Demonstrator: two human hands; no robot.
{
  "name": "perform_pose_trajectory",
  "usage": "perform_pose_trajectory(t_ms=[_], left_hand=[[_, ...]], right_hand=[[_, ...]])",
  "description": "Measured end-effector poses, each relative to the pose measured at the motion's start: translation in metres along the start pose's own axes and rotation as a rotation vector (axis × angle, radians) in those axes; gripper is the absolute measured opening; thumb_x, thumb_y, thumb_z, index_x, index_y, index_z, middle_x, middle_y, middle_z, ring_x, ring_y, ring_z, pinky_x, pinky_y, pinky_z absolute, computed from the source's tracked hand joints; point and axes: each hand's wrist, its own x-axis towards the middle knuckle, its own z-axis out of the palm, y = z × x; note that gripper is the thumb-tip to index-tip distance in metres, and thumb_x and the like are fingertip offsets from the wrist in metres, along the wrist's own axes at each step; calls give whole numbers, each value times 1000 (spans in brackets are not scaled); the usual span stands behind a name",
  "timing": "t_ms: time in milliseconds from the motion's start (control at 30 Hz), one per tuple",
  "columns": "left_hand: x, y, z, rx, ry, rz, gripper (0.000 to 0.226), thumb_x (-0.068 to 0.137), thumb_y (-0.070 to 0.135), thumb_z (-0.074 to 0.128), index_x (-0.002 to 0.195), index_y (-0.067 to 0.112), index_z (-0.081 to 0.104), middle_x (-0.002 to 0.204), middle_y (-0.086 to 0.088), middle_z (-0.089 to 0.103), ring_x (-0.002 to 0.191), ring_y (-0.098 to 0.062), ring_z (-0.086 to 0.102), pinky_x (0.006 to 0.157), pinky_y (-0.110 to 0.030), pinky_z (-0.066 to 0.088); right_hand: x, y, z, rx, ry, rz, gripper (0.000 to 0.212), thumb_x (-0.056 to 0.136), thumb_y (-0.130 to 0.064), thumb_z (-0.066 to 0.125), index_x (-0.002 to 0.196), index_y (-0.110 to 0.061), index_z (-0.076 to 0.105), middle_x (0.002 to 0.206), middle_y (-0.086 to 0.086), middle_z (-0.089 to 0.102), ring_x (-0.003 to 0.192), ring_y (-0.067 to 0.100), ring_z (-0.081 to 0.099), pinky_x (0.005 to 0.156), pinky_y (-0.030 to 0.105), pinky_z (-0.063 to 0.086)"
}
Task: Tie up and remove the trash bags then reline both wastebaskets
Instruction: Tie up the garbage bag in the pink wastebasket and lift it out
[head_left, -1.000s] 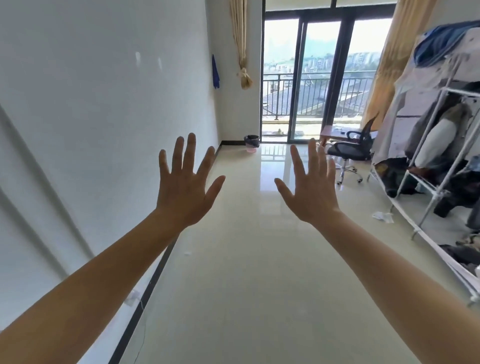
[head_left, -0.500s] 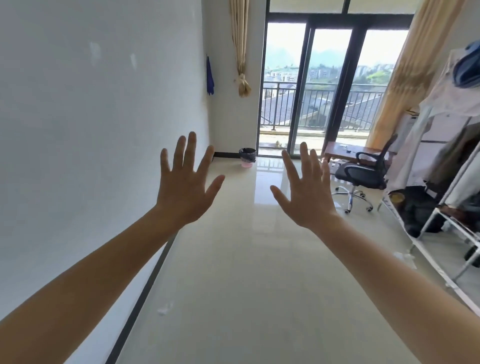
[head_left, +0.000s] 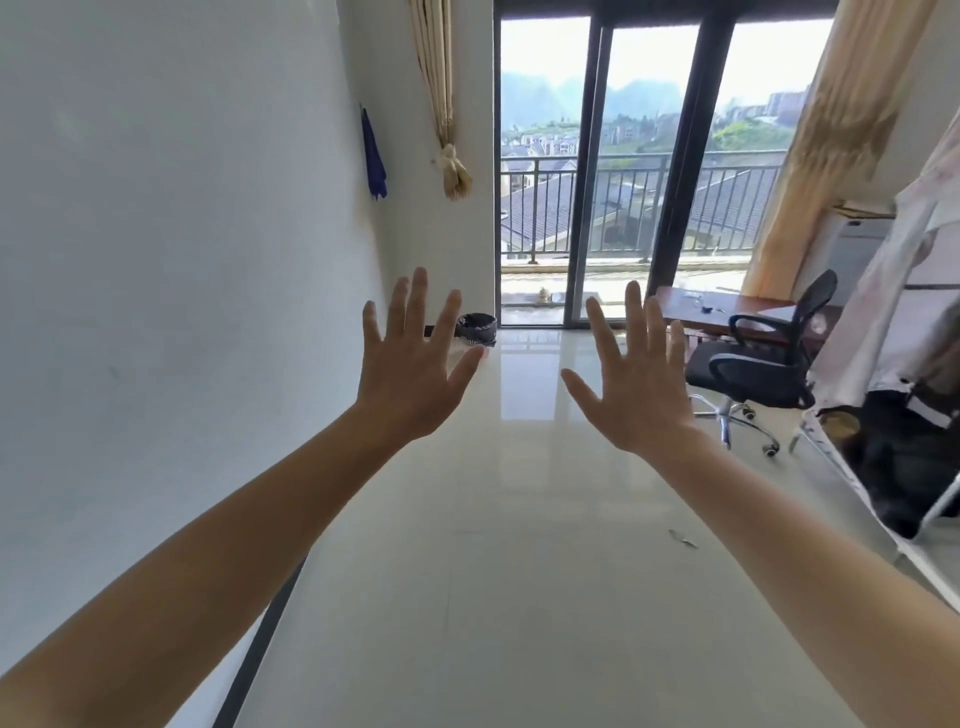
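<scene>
Both arms are out in front of me, palms facing away, nothing held. My left hand (head_left: 410, 374) is up with its fingers (head_left: 415, 306) spread wide and straight, thumb out to the right. My right hand (head_left: 639, 395) is in the same pose, fingers (head_left: 636, 322) wide, thumb out to the left. The two hands are apart, about level, touching nothing.

The wastebasket (head_left: 478, 332) sits far down the room on the floor (head_left: 493, 571), in the far left corner where the white wall (head_left: 182, 260) meets the glass door (head_left: 587, 171). In view it is just right of my left hand and partly hidden by it, well apart from both hands in the room. A dark trash bag (head_left: 475, 318) shows at its rim. I can't tell what's inside or whether it's tied.

Far right of centre, a black office chair (head_left: 763, 364) stands beside a brown tabletop (head_left: 727, 306) with a few items too small to name. At the right edge is a clothes rack (head_left: 872, 338) with a pale cover and dark stuff low down. A small scrap (head_left: 683, 540) lies on the floor between my right forearm and the rack.

A blue cloth (head_left: 373, 156) hangs on the left wall, with a tied-back curtain (head_left: 441, 104) just right of it. Another curtain (head_left: 831, 130) hangs right of the door. The balcony railing (head_left: 623, 208) shows outside.
</scene>
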Motion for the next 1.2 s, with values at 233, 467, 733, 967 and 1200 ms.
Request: perform_pose_trajectory(t_ms=[233,467,733,967,1200], left_hand=[[154,-72,95,36,36,-70,72,99,61,18,157,19,20,166,-18,2,153,-36,5,118,-63,11],[298,-161,238,58,54,-118,72,98,61,17,157,19,19,165,-19,4,152,-37,7,117,-63,13],[516,-235,375,8,-27,-140,70,100,59,21,158,21,14,166,-17,-2,153,-35,2,118,-62,10],[682,-240,515,-30,-54,-39,71,99,61,20,158,23,9,166,-15,-6,153,-33,-2,119,-62,7],[873,-262,652,-35,-88,-52,74,97,65,13,159,25,5,166,-13,-10,153,-32,-6,120,-60,5]], right_hand=[[187,-2,108,73,-67,-9,82,96,-67,25,158,-28,-12,164,15,-21,152,39,-11,120,57,-2],[357,-16,256,32,-54,-71,81,95,-67,25,159,-27,-7,164,16,-18,152,40,-4,121,57,3],[568,-15,385,11,-94,-25,81,96,-67,23,158,-27,-10,164,17,-16,152,41,-2,121,57,5],[721,31,506,4,-81,-43,80,97,-65,28,159,-27,-5,165,17,-14,152,41,-2,121,60,9],[906,80,644,16,-102,31,81,97,-65,28,158,-27,-10,164,16,-20,152,41,-6,121,60,6]])
